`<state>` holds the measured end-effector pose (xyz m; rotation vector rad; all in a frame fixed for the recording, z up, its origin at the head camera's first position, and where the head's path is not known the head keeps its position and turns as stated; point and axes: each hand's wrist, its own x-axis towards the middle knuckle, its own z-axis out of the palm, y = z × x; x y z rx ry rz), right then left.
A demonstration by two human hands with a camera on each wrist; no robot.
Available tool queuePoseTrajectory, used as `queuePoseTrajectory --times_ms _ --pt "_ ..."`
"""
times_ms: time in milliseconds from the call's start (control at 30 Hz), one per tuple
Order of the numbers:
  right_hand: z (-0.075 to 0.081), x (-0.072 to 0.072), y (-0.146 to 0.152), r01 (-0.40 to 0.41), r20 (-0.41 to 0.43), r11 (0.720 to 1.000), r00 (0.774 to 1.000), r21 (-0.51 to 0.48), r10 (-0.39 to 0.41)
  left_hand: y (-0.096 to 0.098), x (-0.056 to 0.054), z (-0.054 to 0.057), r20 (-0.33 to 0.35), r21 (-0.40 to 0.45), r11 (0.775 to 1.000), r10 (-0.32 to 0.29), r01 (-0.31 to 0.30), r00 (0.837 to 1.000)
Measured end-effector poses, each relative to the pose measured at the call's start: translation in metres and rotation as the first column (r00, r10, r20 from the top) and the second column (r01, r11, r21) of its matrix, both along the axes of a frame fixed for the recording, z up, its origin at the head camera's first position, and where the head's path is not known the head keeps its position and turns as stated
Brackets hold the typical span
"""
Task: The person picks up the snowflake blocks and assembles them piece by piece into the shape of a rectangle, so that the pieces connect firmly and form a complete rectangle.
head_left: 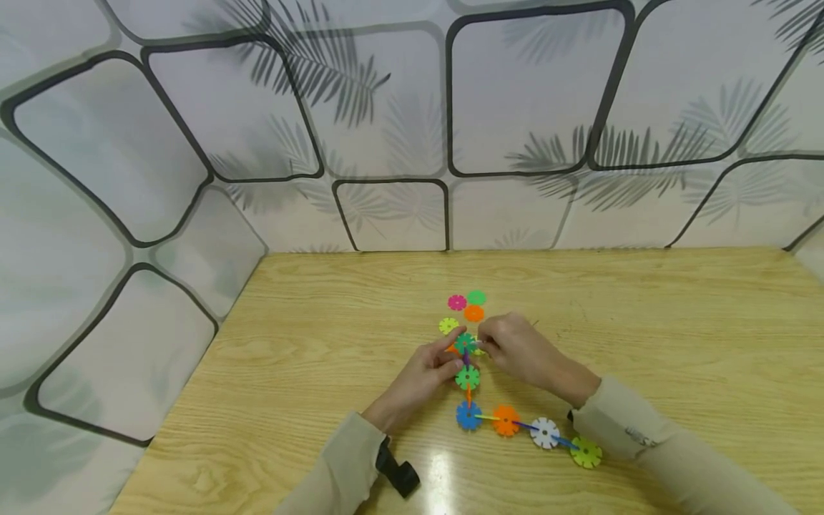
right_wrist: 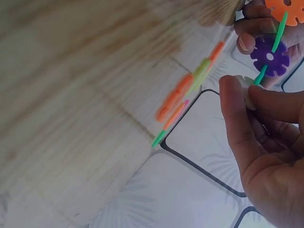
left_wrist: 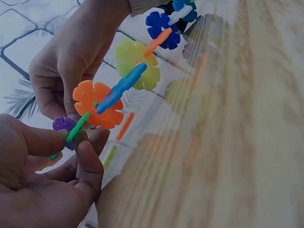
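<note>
A chain of notched plastic discs bends across the wooden table, slotted edge to face: green (head_left: pixel 467 377), blue (head_left: pixel 468 415), orange (head_left: pixel 506 420), white (head_left: pixel 545 433) and lime (head_left: pixel 586 452) discs lie along it. At its far end my left hand (head_left: pixel 421 372) grips the chain, thumb and fingers about the purple disc (right_wrist: pixel 270 56) between two green ones. Facing it from the right, my right hand (head_left: pixel 518 350) pinches a white disc (right_wrist: pixel 247 85) between thumb and forefinger. That white disc meets the edge of a green disc (right_wrist: pixel 260 75); the fingers cover much of it.
Beyond the hands lie loose discs: pink (head_left: pixel 457 302), green (head_left: pixel 476 297), orange (head_left: pixel 473 313) and lime (head_left: pixel 448 325), with others partly behind the fingers. A patterned wall (head_left: pixel 399 214) rises at the table's back edge. Below the right forearm lies the chain's lime end.
</note>
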<state>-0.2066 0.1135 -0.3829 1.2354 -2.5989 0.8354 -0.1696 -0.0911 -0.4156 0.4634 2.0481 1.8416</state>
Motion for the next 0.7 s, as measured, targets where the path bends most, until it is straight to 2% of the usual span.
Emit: queuePoseTrajectory --times_ms 167,367,500,700 --pt "0.002 -0.001 0.001 -0.003 0.027 1.000 1.000 0.002 0.003 0.000 -0.001 0.000 0.013 0.007 1.000 0.026 -0.026 1.000" --pt "0.012 -0.006 0.009 -0.017 0.131 0.999 0.991 0.033 0.013 0.001 0.000 -0.001 0.063 0.058 0.996 0.062 -0.066 0.996" --pt "0.018 -0.011 0.020 0.019 0.173 0.998 0.984 0.060 -0.029 -0.001 0.000 -0.001 0.073 0.069 0.994 0.084 -0.089 0.994" --pt "0.016 -0.021 0.036 0.040 0.193 0.993 0.979 0.112 -0.061 -0.001 -0.001 0.001 0.068 0.061 0.995 0.073 -0.077 0.995"
